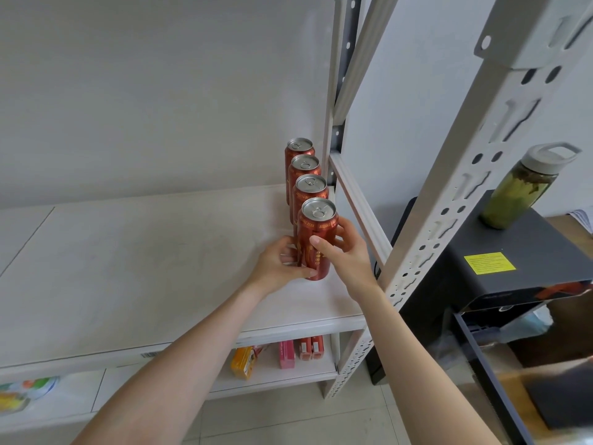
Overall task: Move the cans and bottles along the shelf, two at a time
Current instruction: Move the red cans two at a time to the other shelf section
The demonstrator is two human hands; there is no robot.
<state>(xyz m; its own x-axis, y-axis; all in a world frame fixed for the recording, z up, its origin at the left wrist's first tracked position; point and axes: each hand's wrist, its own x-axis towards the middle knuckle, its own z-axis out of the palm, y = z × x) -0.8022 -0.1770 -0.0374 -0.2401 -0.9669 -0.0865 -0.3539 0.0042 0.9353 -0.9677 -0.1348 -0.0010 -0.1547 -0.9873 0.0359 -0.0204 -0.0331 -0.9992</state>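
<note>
At the near right end of the white shelf (128, 268), we have both hands on the nearest red can (316, 242): our left hand (279, 264) curls round its lower left side with the thumb across the base, and our right hand (348, 252) clasps its right side, thumb on the front. Just behind it, three more red cans (309, 194) stand upright in a close row running toward the far wall. Farther right, off the shelf, a green-filled bottle (516, 191) stands on a black box (529, 252).
</note>
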